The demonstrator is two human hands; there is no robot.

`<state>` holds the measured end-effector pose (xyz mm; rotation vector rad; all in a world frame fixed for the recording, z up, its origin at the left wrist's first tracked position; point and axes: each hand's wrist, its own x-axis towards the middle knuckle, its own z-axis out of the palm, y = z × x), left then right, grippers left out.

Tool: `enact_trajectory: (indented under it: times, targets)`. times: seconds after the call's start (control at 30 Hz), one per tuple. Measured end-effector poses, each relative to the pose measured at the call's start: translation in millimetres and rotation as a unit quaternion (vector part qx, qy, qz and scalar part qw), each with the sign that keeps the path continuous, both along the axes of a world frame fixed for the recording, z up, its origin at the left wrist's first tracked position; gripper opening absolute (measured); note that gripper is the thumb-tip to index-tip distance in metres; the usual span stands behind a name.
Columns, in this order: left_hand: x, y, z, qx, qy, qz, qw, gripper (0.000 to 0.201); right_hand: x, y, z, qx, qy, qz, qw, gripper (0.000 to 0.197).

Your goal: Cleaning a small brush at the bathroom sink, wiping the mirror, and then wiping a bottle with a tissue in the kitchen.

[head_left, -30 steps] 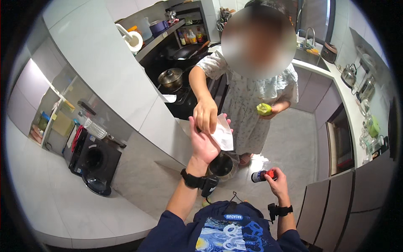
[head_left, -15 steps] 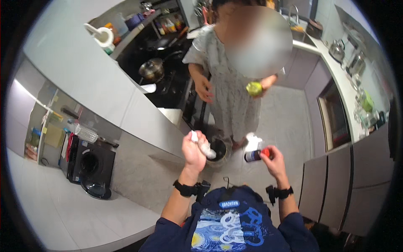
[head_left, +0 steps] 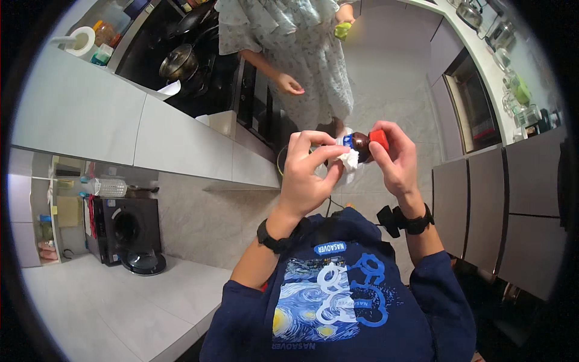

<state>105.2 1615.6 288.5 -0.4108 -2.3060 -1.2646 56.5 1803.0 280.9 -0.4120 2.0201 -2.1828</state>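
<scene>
A small dark brown bottle (head_left: 360, 143) with a blue and white label and a red cap (head_left: 378, 139) lies sideways in the air in front of my chest. My right hand (head_left: 398, 158) is closed around its cap end, thumb on the red cap. Crumpled white tissue (head_left: 350, 159) sits in my left hand (head_left: 309, 169), which is closed at the labelled end with the tissue against the bottle. The left fingers hide part of the label and the bottle's base.
Across from me stands a person in a patterned light dress (head_left: 301, 54), a green item (head_left: 342, 31) in one hand. A stove with a pot (head_left: 178, 63) is at the far left. Grey cabinets and a counter (head_left: 482, 72) line the right. A black appliance (head_left: 128, 229) stands at the left.
My hands have come together, bringing the bottle and tissue into contact. The view has tilted down, and the other person appears higher in it.
</scene>
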Motion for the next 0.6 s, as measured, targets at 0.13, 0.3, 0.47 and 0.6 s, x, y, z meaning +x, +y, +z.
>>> enact_trajectory:
  times: [0.13, 0.3, 0.47, 0.6]
  targets:
    - [-9.3, -4.5, -14.4, 0.244, -0.152, -0.015, 0.958, 0.019, 3.9, -2.6, -0.7, 0.025, 0.118, 0.003, 0.993, 0.027]
    - [-26.3, -18.7, -21.1, 0.440, -0.315, -0.083, 0.837, 0.023, 7.8, -23.7, 5.6, 0.000, 0.104, 0.009, 0.995, 0.027]
    - [-32.5, -25.7, -28.2, 0.494, -0.351, -0.094, 0.790, 0.021, -4.8, -24.3, -8.7, -0.021, 0.099, 0.031, 0.994, 0.028]
    - [-26.5, -27.2, -30.4, 0.418, -0.396, -0.107, 0.811, 0.023, -6.2, -20.2, -6.1, -0.037, 0.100, 0.024, 0.994, 0.027]
